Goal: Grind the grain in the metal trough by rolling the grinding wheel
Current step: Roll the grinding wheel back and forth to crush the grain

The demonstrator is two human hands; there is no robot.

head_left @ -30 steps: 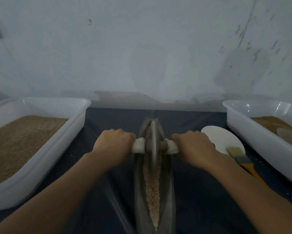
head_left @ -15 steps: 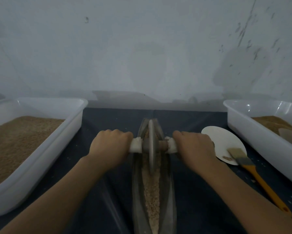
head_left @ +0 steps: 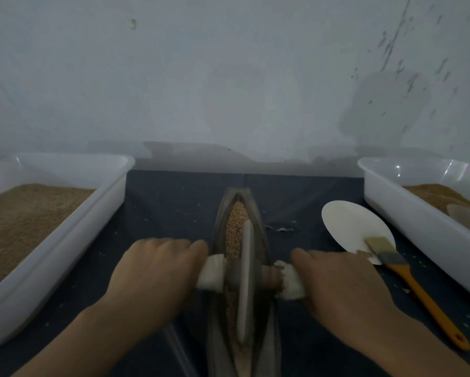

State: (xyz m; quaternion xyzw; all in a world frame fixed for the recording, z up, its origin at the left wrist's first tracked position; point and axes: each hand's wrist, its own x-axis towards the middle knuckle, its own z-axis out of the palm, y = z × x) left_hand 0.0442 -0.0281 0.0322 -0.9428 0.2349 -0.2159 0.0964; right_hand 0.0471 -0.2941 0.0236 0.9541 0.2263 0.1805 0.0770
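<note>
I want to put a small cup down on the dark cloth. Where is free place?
Bare cloth lies between the left tray and the trough, beyond the left hand. The right side is crowded: white disc and brush fill the gap to the right tray.

Small grain-processing workroom: stained wall (head_left: 228, 77) backing a table (head_left: 174, 191) that is carrying grain-filled tubs (head_left: 65, 240), a trough (head_left: 258, 227) and a brush (head_left: 408, 278).
</note>
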